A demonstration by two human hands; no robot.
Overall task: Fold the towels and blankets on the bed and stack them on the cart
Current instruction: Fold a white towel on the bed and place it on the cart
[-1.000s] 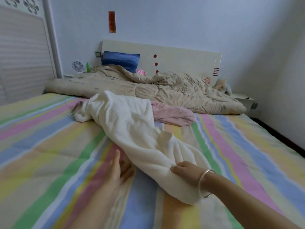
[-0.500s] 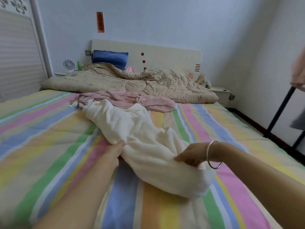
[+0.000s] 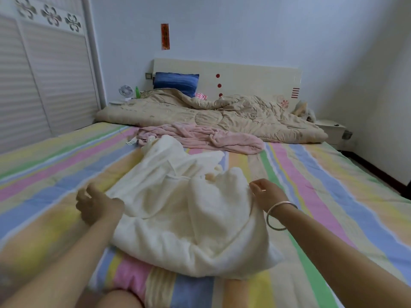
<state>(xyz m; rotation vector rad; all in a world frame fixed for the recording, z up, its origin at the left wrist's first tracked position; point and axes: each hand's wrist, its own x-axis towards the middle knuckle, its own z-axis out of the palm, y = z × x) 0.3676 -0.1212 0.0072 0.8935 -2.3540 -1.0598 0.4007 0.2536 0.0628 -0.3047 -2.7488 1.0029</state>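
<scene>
A crumpled cream-white blanket [image 3: 184, 216] lies on the striped bed sheet [image 3: 322, 196] directly in front of me. My left hand [image 3: 97, 205] is at the blanket's left edge; its fingers are curled and blurred, and it seems to hold that edge. On the right edge, my right hand [image 3: 264, 193], with a silver bracelet on the wrist, pinches the fabric. A rumpled pink towel [image 3: 211, 136] lies just beyond the blanket. The cart is not in view.
A beige quilt [image 3: 222, 114] is bunched across the head of the bed, with a blue pillow [image 3: 175, 82] against the headboard. A wardrobe [image 3: 44, 81] stands to the left. A small bedside table [image 3: 331, 130] sits at the far right.
Both hands have moved apart, spreading the white blanket wider and pulling it closer to me. My view has swung back to the left, and the black frame on the right is gone.
</scene>
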